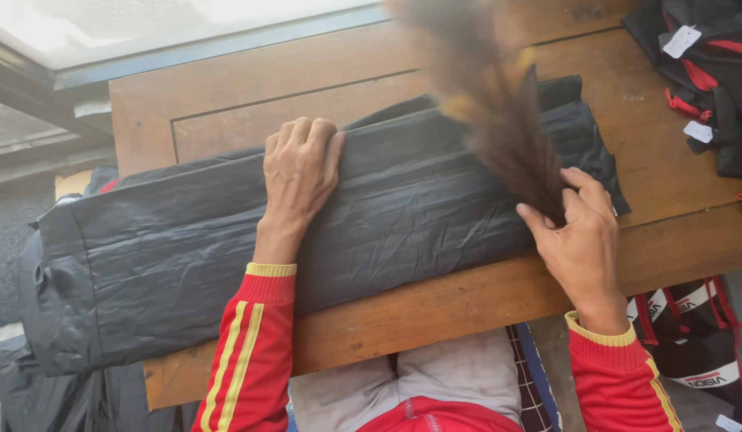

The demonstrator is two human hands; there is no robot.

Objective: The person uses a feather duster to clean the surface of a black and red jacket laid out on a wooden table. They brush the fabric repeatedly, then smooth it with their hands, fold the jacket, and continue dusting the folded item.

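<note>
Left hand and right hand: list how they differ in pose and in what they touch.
The left hand lies flat, palm down, on the black folded fabric; the right hand grips the brown feather duster. The left fingers curl over the fabric's far edge; the right hand sits at its near right end. Both wear red sleeves with yellow cuffs.

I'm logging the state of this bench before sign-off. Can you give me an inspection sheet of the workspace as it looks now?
Surface: brown wooden table, panelled top, worn.
Job's things: long folded black fabric bundle lying across the table, its left end overhanging the edge; brown feather duster, blurred, over the bundle's right part.
Clutter: black and red items with white tags at the table's far right corner.
Grippers: left hand flat on the bundle, fingers curled over its far edge; right hand grips the duster.
Cables: nothing seen.
Surroundings: more black fabric lower left; black and red bags lower right; a window ledge behind.
</note>
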